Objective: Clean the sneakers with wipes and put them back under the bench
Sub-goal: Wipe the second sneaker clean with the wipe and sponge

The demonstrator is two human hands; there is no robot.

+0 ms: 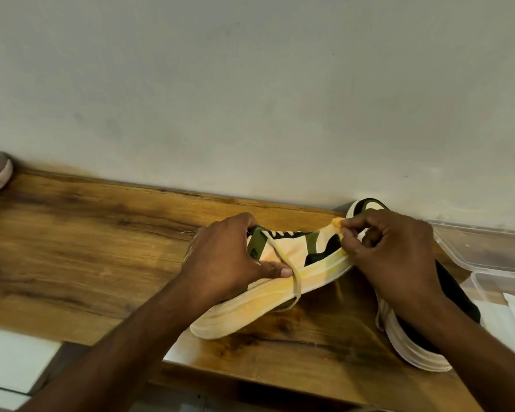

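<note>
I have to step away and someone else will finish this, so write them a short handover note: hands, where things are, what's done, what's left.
Left hand grips the heel end of the sneaker, held tilted on the wooden bench top.
Right hand pinches a small yellowish wipe against the toe end.
The second sneaker lies on the bench under the right forearm. A clear plastic container sits at the right.
Done: wiping is under way; the sole edge looks yellow-stained.
Left: finish this sneaker, wipe the other if needed, put both under the bench.

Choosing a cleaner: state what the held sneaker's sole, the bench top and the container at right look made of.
Sneaker sole: likely rubber or foam, matte, yellow-stained. Bench top: wood or wood-look laminate, glossy, grain visible. Container: clear plastic, see-through.
</note>
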